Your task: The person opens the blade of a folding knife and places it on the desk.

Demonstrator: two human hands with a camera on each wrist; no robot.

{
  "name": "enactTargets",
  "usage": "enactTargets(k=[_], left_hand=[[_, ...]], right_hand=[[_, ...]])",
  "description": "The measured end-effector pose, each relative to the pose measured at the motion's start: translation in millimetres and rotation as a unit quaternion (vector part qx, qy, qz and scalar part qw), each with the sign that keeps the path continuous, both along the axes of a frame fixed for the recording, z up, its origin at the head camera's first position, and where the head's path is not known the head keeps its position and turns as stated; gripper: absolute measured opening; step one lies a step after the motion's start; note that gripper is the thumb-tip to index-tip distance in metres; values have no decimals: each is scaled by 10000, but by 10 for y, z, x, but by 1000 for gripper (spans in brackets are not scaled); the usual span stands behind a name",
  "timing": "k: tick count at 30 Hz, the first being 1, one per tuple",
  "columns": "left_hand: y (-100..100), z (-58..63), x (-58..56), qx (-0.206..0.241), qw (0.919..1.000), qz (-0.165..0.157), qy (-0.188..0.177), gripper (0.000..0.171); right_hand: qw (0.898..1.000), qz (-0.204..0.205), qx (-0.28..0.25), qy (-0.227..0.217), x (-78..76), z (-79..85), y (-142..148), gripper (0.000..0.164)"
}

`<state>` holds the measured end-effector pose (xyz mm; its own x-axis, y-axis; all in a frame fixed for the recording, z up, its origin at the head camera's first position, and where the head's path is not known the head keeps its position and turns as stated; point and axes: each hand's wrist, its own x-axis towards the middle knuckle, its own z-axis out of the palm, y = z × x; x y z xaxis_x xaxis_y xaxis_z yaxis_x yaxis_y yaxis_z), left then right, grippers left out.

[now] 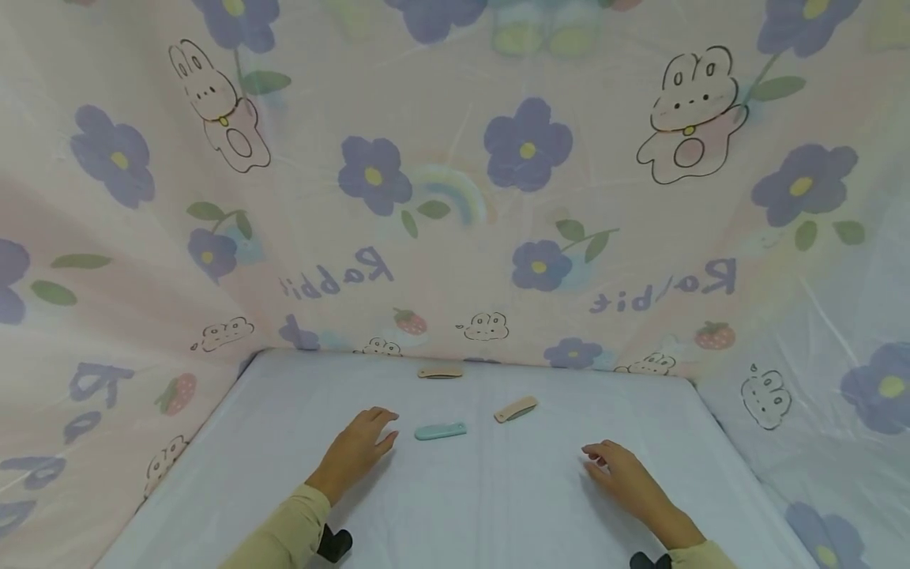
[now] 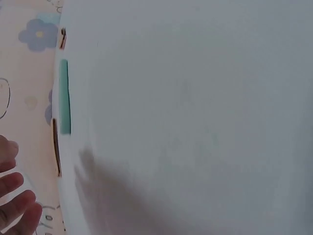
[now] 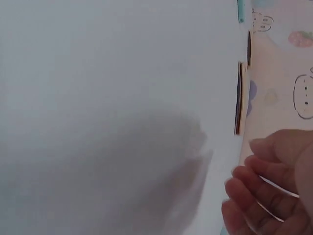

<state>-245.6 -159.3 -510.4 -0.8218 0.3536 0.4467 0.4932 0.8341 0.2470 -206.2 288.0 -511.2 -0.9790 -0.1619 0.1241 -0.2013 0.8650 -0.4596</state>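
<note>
My left hand [image 1: 359,446] hovers over the white surface with its fingers loosely bent and nothing in them. Just right of its fingertips lies a slim teal handle-shaped piece [image 1: 441,431] with a small hole at one end. Farther right rests a beige handle-shaped piece [image 1: 516,409] with a dark slit along its edge, set at a slant. A second beige piece [image 1: 440,373] lies near the far edge. My right hand [image 1: 618,474] is held above the surface on the right, fingers relaxed and holding nothing. The right wrist view shows that hand's curved fingers [image 3: 254,191] apart from the beige pieces.
A white-covered table [image 1: 498,506] spreads under both hands. Hanging sheets [image 1: 441,292] printed with flowers and rabbits enclose it at the back and both sides. Dark wrist mounts [image 1: 334,544] show below the sleeves.
</note>
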Motion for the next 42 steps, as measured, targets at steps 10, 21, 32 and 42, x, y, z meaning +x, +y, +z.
enactTargets(k=[10, 21, 32, 42], left_hand=[[384, -35, -60, 34, 9976, -454, -516, 28], [700, -160, -159, -441, 9967, -390, -563, 25], [833, -135, -200, -662, 9949, -155, -742, 22], [901, -188, -243, -557, 9944, -424, -788, 17]], right_hand=[[9969, 104, -778, -36, -99, -22, -490, 14], [9839, 636, -1589, -516, -247, -68, -1058, 19], [9269, 646, -3289, -1688, -368, -156, -1515, 33], [8817, 126, -4202, -2140, -451, -190, -1759, 32]])
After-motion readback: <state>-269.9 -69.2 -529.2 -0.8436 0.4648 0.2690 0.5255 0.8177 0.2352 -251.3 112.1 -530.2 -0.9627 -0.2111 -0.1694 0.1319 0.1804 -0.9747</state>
